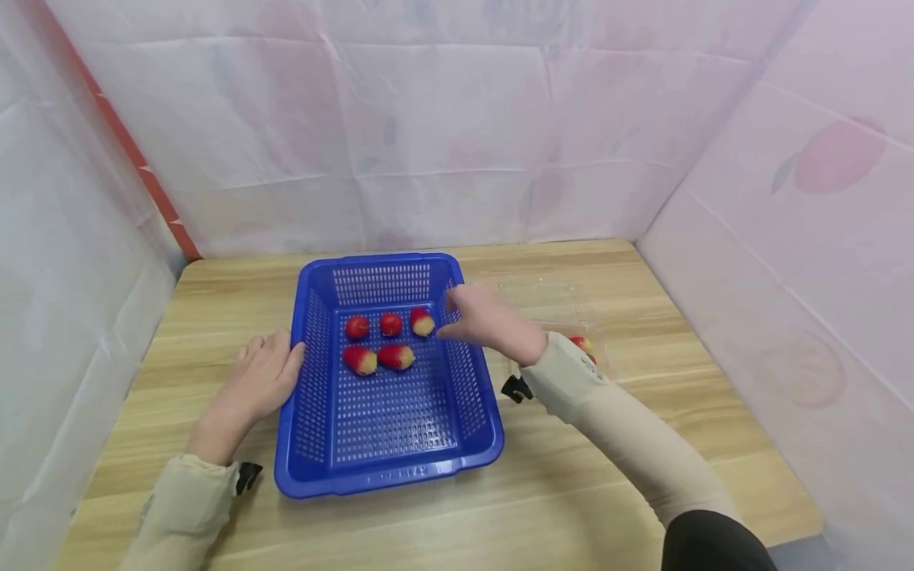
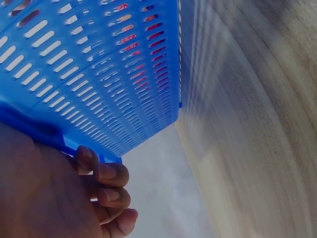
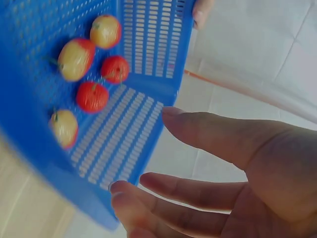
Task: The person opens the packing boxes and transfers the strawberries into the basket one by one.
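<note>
A blue plastic basket [image 1: 391,476] with slotted walls sits on the table. Inside lie two small round red fruits [image 1: 390,323] and three red-and-yellow fruits [image 1: 396,357], grouped toward its far half. My left hand [image 1: 267,369] holds the basket's left rim; the left wrist view shows its fingers [image 2: 113,174] curled by the rim. Over the right wall hovers my right hand [image 1: 493,321], thumb and fingers apart. In the right wrist view nothing lies between the right hand's thumb and fingers [image 3: 198,191].
Right of the basket stands a clear plastic box [image 1: 546,297] with its lid raised. Red-and-yellow fruit [image 1: 581,343] shows in it, partly hidden behind my right forearm. The wooden table [image 1: 671,317] is bounded by hanging white-pink sheets [image 1: 443,119] at the back and sides.
</note>
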Motion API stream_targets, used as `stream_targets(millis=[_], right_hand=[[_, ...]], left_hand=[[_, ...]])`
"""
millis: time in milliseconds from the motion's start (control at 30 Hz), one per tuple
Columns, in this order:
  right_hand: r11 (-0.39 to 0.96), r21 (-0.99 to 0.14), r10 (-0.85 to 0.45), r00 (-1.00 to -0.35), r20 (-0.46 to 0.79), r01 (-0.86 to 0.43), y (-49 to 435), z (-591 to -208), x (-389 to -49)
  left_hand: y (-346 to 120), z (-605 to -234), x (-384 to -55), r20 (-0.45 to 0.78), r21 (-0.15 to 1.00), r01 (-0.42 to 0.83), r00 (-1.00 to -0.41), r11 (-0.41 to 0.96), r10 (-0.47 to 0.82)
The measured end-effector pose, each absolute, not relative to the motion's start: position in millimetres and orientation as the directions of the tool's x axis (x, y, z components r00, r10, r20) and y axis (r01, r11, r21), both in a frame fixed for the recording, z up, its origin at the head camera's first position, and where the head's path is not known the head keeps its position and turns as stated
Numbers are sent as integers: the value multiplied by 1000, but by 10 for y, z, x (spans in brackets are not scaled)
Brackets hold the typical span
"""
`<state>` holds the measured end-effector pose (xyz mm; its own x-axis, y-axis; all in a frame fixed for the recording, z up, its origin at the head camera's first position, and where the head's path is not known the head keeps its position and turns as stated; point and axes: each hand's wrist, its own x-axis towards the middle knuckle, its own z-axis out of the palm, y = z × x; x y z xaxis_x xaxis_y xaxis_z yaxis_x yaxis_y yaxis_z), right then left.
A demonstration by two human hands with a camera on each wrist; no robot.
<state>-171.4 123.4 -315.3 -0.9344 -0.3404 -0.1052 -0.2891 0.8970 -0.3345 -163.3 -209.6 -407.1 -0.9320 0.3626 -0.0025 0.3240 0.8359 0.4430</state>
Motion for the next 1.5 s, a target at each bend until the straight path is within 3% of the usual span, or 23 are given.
stream_targets(millis=[600,867,1167,1500], right_hand=[[951,-270,-181,-979,-94,-150,2023,-3192,-1553],[948,-272,-188,-980,-59,-165,2298,-3396,-1491],[976,-186,-126,-989,-71,-111,2537,-3770,-1464],[945,-323,-93,-989,-113,-52,2563,-4044,-1489]], left_hand=[[-2127,-4117,-1639,-4,448,324,-931,833,364],[-2110,-4115,-1625,-8,452,318,-933,833,361],[-2098,-4092,-1626,-27,442,302,-937,845,349],[-2103,-4088,-1613,-31,447,294,-939,845,343]])
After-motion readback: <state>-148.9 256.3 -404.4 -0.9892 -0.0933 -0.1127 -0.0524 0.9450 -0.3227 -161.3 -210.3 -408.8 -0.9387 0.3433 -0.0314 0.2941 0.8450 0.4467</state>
